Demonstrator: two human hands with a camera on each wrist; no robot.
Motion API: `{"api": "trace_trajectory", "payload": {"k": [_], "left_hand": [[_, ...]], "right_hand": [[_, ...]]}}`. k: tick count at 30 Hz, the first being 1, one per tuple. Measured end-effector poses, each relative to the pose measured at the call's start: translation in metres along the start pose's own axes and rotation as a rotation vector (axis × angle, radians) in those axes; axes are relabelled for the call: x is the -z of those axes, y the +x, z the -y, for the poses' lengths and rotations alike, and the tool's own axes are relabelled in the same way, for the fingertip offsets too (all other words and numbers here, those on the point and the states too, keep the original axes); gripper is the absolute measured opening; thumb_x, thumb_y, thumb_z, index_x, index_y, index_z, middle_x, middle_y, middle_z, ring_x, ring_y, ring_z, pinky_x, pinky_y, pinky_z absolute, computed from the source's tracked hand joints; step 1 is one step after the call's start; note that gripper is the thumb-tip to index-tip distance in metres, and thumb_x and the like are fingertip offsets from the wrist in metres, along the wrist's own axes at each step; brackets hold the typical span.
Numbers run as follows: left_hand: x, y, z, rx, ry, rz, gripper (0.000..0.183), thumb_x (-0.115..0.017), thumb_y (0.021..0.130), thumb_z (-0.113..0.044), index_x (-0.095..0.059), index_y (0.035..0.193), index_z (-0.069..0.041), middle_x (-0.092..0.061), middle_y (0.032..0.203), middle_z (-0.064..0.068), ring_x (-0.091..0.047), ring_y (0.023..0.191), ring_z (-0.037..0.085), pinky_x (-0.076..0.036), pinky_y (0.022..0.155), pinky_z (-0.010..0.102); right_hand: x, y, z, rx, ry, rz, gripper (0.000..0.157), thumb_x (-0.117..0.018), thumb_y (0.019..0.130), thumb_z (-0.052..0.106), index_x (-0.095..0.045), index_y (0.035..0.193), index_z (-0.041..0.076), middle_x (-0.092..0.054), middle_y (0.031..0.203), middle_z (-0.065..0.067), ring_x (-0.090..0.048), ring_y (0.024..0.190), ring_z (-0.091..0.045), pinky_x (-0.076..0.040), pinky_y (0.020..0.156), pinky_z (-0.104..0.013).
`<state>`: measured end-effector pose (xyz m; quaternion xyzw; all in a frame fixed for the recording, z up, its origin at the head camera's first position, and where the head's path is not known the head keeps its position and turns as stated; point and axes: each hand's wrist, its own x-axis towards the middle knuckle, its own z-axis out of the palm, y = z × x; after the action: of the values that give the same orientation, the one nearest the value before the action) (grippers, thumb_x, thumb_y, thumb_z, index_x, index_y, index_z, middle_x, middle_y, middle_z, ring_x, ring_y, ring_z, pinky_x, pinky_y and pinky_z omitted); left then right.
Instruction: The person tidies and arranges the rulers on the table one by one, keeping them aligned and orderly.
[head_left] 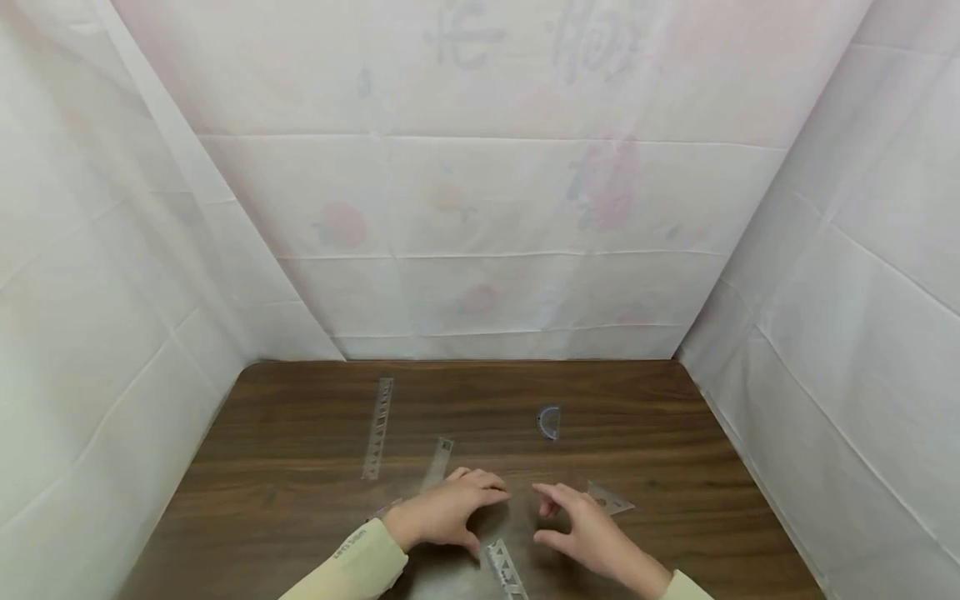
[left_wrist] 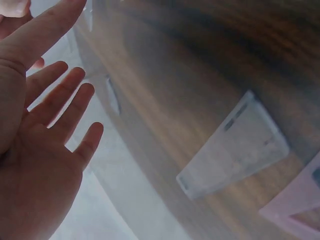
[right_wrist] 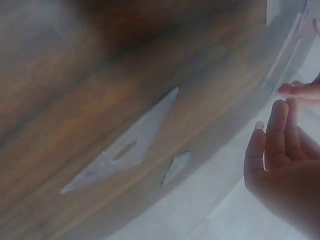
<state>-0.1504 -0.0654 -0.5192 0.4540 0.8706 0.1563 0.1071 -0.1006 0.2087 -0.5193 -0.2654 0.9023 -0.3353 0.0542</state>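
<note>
A: Entry one, the grip?
B: Left hand (head_left: 446,510): fingers and thumb parted, nothing between them. Right hand (head_left: 591,533): likewise parted, fingers bent, empty. Both at the table (head_left: 645,450); fingertip contact, cannot tell.

A: Nearest piece?
B: One stencil ruler (head_left: 507,569), on the table between the hands, just beside the left thumb.

A: Reason for the placing?
B: By judgement, pieces lie flat and apart so each can be picked out singly; the parted hands leave room about the ruler.

A: Appearance?
B: Narrow, pale, see-through; triangular cut-outs; lying aslant, near end cut off by the lower edge of the head view.

A: And outward?
B: Clear ruler (head_left: 437,462), partly hidden by the left hand. Set square (head_left: 617,502), clear, slotted, just beyond the right hand. Pink set square (left_wrist: 292,202), corner only. Farther off, a second stencil ruler (head_left: 378,429) and a blue-marked protractor (head_left: 549,422).
</note>
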Motion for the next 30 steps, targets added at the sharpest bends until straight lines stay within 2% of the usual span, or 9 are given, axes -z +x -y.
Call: {"api": "trace_trajectory", "payload": {"k": [8, 11, 14, 18, 26, 28, 30], "left_hand": [[-0.015, 0.002, 0.000, -0.062, 0.024, 0.033, 0.077, -0.091, 0.071, -0.042, -0.065, 0.139, -0.016, -0.061, 0.139, -0.004, -0.056, 0.125, 0.008, -0.046, 0.108, 0.034], [-0.020, 0.003, 0.003, -0.088, 0.037, 0.034, 0.075, -0.091, 0.071, -0.043, -0.066, 0.137, -0.017, -0.061, 0.136, -0.006, -0.056, 0.123, 0.007, -0.047, 0.106, 0.032], [-0.024, 0.004, 0.005, -0.110, 0.069, 0.025, 0.072, -0.090, 0.071, -0.044, -0.069, 0.135, -0.019, -0.061, 0.133, -0.008, -0.056, 0.121, 0.005, -0.047, 0.103, 0.028], [-0.028, 0.005, 0.006, -0.142, 0.125, 0.005, 0.069, -0.090, 0.069, -0.046, -0.072, 0.131, -0.023, -0.062, 0.124, -0.012, -0.057, 0.113, 0.003, -0.046, 0.093, 0.021], [-0.029, 0.006, 0.006, -0.208, 0.181, -0.025, 0.054, -0.084, 0.069, -0.050, -0.079, 0.118, -0.029, -0.062, 0.104, -0.016, -0.051, 0.092, -0.002, -0.031, 0.075, 0.011], [-0.030, 0.006, 0.007, -0.224, 0.183, -0.040, 0.048, -0.081, 0.069, -0.050, -0.081, 0.113, -0.030, -0.063, 0.101, -0.017, -0.051, 0.090, -0.002, -0.028, 0.074, 0.011], [-0.032, 0.007, 0.008, -0.246, 0.187, -0.063, 0.043, -0.080, 0.070, -0.051, -0.082, 0.107, -0.030, -0.063, 0.098, -0.017, -0.051, 0.089, -0.002, -0.029, 0.074, 0.010]], "right_hand": [[-0.014, -0.022, -0.003, -0.048, 0.076, 0.081, 0.058, -0.079, 0.089, 0.037, -0.063, 0.131, 0.002, -0.067, 0.103, 0.003, -0.060, 0.093, -0.002, -0.054, 0.081, -0.022], [-0.021, -0.028, -0.006, -0.067, 0.095, 0.119, 0.055, -0.080, 0.089, 0.039, -0.066, 0.127, 0.003, -0.065, 0.100, 0.007, -0.057, 0.088, 0.002, -0.050, 0.077, -0.022], [-0.033, -0.032, -0.017, -0.031, 0.089, 0.124, 0.050, -0.080, 0.090, 0.040, -0.067, 0.124, 0.006, -0.063, 0.097, 0.010, -0.055, 0.085, 0.004, -0.046, 0.071, -0.022], [-0.052, -0.037, -0.034, 0.032, 0.045, 0.109, 0.048, -0.079, 0.089, 0.045, -0.070, 0.119, 0.008, -0.062, 0.095, 0.014, -0.054, 0.082, 0.008, -0.045, 0.066, -0.020], [-0.066, -0.038, -0.038, -0.101, -0.012, 0.177, 0.050, -0.079, 0.085, 0.053, -0.074, 0.114, 0.013, -0.057, 0.092, 0.024, -0.048, 0.081, 0.013, -0.043, 0.069, -0.020], [-0.065, -0.039, -0.034, -0.084, -0.050, 0.172, 0.047, -0.078, 0.085, 0.052, -0.075, 0.112, 0.014, -0.057, 0.091, 0.023, -0.048, 0.080, 0.012, -0.042, 0.069, -0.021], [-0.062, -0.040, -0.027, -0.033, -0.091, 0.146, 0.043, -0.077, 0.086, 0.049, -0.075, 0.109, 0.013, -0.058, 0.090, 0.020, -0.048, 0.080, 0.011, -0.040, 0.068, -0.019]]}}
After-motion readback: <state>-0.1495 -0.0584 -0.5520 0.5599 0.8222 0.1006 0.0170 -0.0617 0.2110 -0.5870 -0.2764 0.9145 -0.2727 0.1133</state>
